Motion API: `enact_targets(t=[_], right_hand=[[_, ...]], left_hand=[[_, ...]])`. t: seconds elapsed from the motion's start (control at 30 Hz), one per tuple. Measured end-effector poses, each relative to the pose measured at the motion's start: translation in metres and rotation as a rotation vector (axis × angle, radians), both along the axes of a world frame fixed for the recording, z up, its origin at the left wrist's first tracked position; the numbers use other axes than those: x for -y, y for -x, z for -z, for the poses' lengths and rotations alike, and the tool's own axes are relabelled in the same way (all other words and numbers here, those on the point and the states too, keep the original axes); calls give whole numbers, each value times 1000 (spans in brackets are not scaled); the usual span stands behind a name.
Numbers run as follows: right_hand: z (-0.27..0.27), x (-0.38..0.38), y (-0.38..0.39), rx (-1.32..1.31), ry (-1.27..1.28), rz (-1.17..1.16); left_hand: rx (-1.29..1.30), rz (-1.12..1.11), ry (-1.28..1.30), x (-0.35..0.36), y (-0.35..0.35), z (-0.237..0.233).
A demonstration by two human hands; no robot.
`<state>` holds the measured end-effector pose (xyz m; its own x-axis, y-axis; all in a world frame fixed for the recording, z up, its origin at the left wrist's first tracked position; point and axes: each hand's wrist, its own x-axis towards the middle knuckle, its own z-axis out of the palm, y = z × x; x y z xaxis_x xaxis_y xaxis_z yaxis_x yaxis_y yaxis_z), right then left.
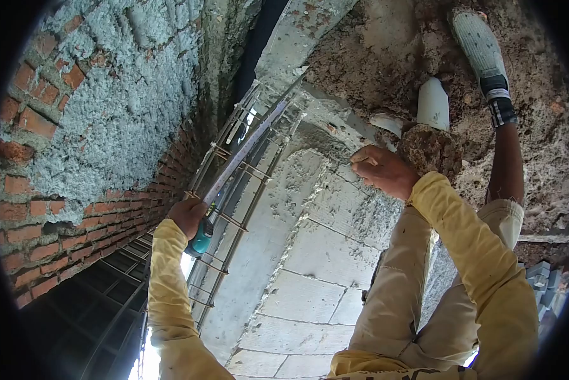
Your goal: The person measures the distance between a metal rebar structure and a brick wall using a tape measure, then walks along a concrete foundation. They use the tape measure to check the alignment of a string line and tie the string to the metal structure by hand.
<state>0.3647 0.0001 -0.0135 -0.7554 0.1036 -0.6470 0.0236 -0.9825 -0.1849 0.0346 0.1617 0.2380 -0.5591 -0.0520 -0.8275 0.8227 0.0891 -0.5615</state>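
Observation:
My left hand [186,218] is closed at the near end of a long, thin strip that looks like the blade of a tape measure [240,155]. A teal and black case [200,239] sits just below that hand. The strip slants up and away along a rebar cage [234,221], and its far end lies by a concrete edge. Off to the right, my right hand [383,168] hangs over the block wall's end with its fingers curled together. Whatever its fingertips may hold is too small or hidden.
A rough mortared brick wall [37,123] rises at left. Grey blockwork [316,247] runs below the cage. A white pipe stub [433,104] sticks out of the soil near my shoe [479,44]. A concrete beam [297,38] crosses at the top. Grey blocks [541,282] lie at right.

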Motion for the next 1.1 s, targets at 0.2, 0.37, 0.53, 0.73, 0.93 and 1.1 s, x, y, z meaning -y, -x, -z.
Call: enact_targets(t=[0.2, 0.37, 0.53, 0.73, 0.93, 1.1], right_hand=[[5, 8, 4, -19, 19, 39], [5, 2, 3, -54, 114, 39], [-3, -11, -2, -35, 110, -21], [-4, -15, -4, -21, 103, -74], [1, -5, -2, -34, 91, -37], [1, -7, -3, -34, 97, -36]], left_hand=[[-34, -18, 8, 3, 8, 0], [-26, 25, -21, 6, 13, -2], [-40, 26, 7, 6, 12, 0], [-34, 31, 7, 6, 12, 0], [-54, 11, 25, 3, 7, 2], [-64, 11, 50, 0, 5, 3]])
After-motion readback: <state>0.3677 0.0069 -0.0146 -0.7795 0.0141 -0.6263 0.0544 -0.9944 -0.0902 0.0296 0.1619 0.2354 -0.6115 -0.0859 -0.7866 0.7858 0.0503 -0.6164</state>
